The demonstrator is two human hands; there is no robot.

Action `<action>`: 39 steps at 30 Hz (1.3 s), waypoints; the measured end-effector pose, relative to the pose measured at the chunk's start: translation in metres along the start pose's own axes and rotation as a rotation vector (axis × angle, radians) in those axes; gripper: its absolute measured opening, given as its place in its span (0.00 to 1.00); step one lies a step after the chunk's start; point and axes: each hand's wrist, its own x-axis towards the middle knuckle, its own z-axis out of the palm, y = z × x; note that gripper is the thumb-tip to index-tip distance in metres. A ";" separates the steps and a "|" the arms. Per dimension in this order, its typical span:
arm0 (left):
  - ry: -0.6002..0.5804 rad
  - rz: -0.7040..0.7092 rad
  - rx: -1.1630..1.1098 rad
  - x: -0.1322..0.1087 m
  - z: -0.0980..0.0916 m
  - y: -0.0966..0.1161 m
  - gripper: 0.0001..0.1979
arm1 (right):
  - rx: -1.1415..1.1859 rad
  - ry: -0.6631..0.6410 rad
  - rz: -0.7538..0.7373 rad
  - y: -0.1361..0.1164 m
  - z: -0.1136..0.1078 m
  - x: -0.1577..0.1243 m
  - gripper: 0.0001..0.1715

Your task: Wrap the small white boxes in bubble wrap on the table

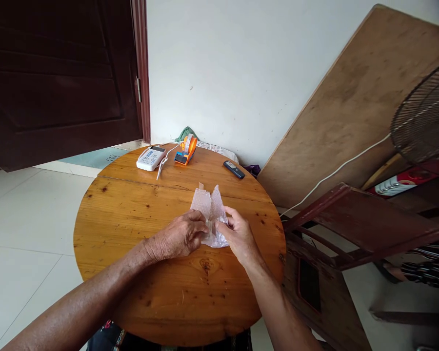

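Observation:
A sheet of bubble wrap (pixel 216 207), folded and crinkled, is on the wooden table between my hands. Its top edge is uneven, and a small clear strip like tape (pixel 201 185) sticks up there. My left hand (pixel 185 235) has its fingers curled in a pinch at the wrap's left lower side. With thumb and fingers, my right hand (pixel 239 236) grips the right side of the wrap. Whether anything is wrapped inside cannot be made out.
On the round table (pixel 113 219) stand a white box-like device (pixel 150 159) with a cable, an orange tape dispenser (pixel 186 150) and a black remote-like handset (pixel 234 169). A wooden chair (pixel 369 229), a fan (pixel 424 117) and a leaning board (pixel 351 107) are at right. Part of another person (pixel 429 268) shows.

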 end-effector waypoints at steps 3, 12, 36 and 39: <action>0.003 0.006 -0.006 0.000 0.000 0.000 0.15 | 0.150 -0.024 0.047 -0.007 0.007 -0.001 0.30; 0.038 0.027 0.145 0.003 -0.005 0.005 0.13 | 0.255 0.005 0.112 -0.019 0.019 -0.002 0.34; 0.088 -0.058 -0.049 0.000 -0.003 0.003 0.20 | 0.059 -0.191 -0.006 -0.025 0.011 -0.019 0.35; 0.107 -0.059 -0.014 0.000 -0.002 0.004 0.18 | -0.008 -0.225 -0.022 -0.025 0.009 -0.020 0.37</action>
